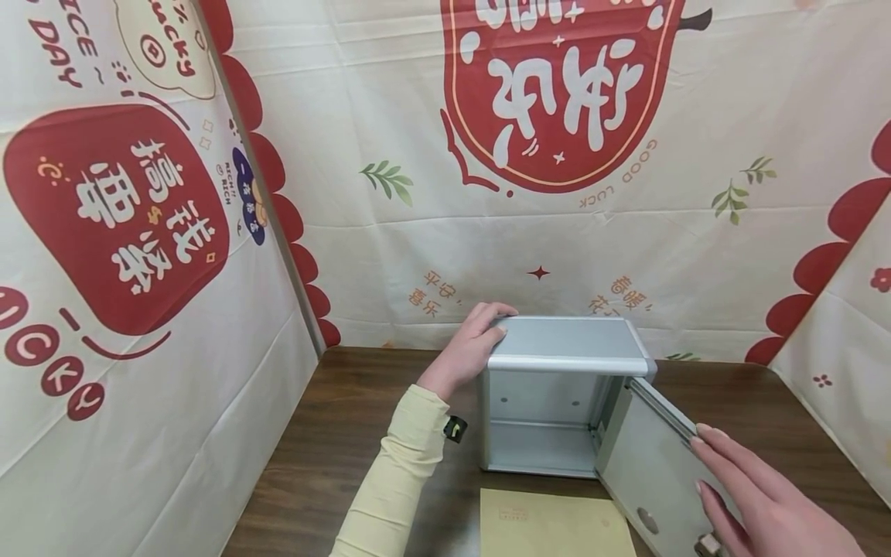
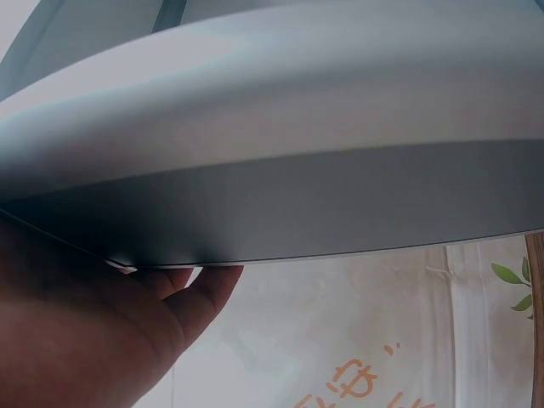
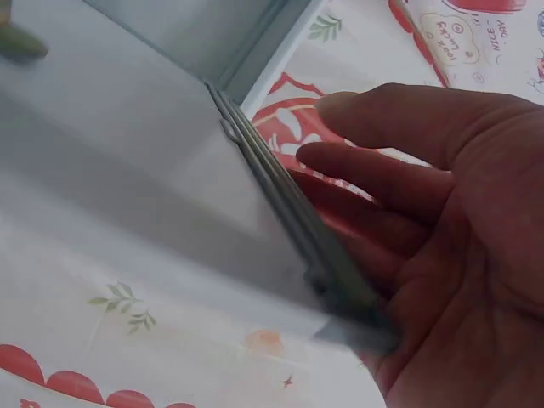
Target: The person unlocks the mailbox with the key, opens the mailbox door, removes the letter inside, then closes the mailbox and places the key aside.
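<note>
Bracing box (image 1: 567, 338), it seems, against pull of door (image 1: 647, 456), left hand (image 1: 473, 344) rests over box's top left corner, fingers relaxed. Right hand (image 1: 773, 495), well apart from left, fingers extended, touches door's upper edge, likely to govern its swing. Box stands on bench (image 1: 313, 464) between hands, door angled aside, probably leaving inside reachable; envelope (image 1: 557, 530) lies nearest right hand, just before box, untouched.

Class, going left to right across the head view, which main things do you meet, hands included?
Large red rounded emblem on white cloth, pale-yellow fabric sleeve, bare left hand, silver-grey rectangular metal box, bare right hand.
</note>
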`<state>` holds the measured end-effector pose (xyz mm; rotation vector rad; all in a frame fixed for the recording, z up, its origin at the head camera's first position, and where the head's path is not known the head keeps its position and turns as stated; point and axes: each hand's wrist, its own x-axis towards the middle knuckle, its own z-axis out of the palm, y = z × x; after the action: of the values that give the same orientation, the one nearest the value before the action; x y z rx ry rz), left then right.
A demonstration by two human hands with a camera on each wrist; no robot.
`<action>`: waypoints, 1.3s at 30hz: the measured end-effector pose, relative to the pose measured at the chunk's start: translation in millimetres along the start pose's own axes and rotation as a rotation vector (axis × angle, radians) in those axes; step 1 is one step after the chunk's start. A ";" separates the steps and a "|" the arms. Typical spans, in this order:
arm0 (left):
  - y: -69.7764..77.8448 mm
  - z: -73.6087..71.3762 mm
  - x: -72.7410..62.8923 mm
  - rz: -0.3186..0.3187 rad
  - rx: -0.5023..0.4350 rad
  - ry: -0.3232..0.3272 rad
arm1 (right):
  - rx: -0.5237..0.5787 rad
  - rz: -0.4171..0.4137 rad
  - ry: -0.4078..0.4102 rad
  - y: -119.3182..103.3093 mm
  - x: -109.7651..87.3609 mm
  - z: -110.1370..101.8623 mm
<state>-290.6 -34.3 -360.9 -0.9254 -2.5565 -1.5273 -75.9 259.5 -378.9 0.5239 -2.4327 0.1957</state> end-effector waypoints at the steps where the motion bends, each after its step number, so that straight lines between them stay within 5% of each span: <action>1: -0.1 0.0 -0.3 -0.005 -0.002 -0.001 | 0.012 -0.007 0.006 -2.3 -0.6 -0.4; 9: 1.4 0.8 -2.2 0.000 -0.010 -0.001 | 0.160 0.014 0.107 -31.4 1.1 -3.6; 15: 3.6 0.0 -2.3 0.013 -0.014 -0.005 | 0.268 -0.055 0.188 -41.5 1.8 3.3; 22: 1.8 -1.2 -1.7 0.015 -0.011 -0.001 | 0.270 -0.061 0.111 -44.3 4.1 7.8; 31: -0.8 -0.3 -1.5 0.007 -0.015 -0.002 | 0.353 -0.230 0.037 -46.6 10.4 22.7; 39: 0.7 0.8 -1.0 0.008 -0.016 -0.004 | 0.350 -0.320 0.129 -56.8 33.9 45.1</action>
<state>-289.3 -33.8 -361.1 -0.9392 -2.5438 -1.5478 -101.9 185.0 -392.9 1.0121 -2.1613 0.5063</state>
